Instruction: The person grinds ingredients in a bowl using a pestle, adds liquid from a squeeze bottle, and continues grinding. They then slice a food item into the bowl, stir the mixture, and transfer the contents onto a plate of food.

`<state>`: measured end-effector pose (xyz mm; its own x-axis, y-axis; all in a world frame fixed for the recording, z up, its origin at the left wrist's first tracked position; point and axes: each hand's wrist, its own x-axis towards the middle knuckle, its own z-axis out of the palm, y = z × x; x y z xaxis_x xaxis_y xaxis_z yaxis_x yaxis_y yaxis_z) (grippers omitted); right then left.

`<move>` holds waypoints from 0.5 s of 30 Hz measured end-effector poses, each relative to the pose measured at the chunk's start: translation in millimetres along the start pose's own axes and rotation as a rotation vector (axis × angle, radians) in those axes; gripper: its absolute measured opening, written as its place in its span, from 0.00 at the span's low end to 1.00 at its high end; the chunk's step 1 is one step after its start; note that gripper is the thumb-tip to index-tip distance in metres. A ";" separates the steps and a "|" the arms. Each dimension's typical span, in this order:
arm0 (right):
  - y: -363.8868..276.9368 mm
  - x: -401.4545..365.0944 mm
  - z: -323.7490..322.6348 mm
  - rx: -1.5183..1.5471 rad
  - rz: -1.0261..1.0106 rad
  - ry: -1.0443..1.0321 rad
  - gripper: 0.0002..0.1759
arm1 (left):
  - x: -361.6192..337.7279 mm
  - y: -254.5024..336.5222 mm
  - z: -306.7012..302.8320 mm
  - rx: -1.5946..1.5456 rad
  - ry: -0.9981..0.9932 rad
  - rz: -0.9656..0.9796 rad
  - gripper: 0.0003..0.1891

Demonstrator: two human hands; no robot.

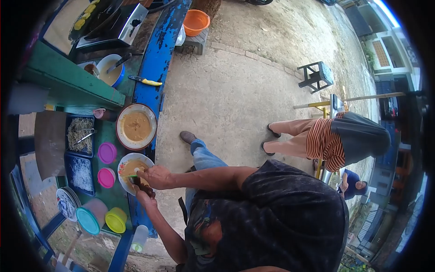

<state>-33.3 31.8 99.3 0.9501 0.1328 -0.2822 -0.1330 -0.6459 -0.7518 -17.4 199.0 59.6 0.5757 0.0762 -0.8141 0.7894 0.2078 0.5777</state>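
Note:
Both my hands are together over the lower right rim of a white bowl (123, 166) with a tan sauce-like mixture in it. My right hand (157, 177) is closed, and a thin green edge shows just beyond its fingertips. Right below it, my left hand (145, 195) is curled with its fingertips close to the right hand's. What they hold is small and dark, and I cannot tell its kind. Beside this bowl stands a brown-rimmed bowl (136, 127) with a similar tan mixture.
Pink-lidded tubs (107, 153), a blue tray of shreds (80, 136), a teal-lidded container (88, 221) and a yellow-green tub (116, 220) crowd the green counter. A yellow-handled knife (146, 81) lies on the blue ledge. A person in stripes (322, 140) bends over behind me, near a stool (316, 77).

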 end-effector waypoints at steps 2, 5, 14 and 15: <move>8.6 3.8 3.3 -0.003 0.043 0.037 0.26 | 7.3 0.8 0.2 0.039 0.041 -0.009 0.24; 8.8 4.7 3.1 0.000 0.064 0.018 0.26 | 9.9 0.0 6.8 0.041 0.093 -0.007 0.24; 17.7 11.9 24.3 -0.074 0.021 0.072 0.26 | 1.3 9.5 7.2 0.005 0.066 0.025 0.23; 21.1 18.9 20.6 -0.049 0.133 -0.038 0.27 | 0.2 7.0 5.7 0.009 0.072 0.018 0.23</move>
<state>-24.0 36.2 65.9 0.9136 0.0710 -0.4005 -0.2425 -0.6954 -0.6765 -10.5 195.0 63.8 0.5734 0.1498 -0.8054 0.7810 0.1970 0.5927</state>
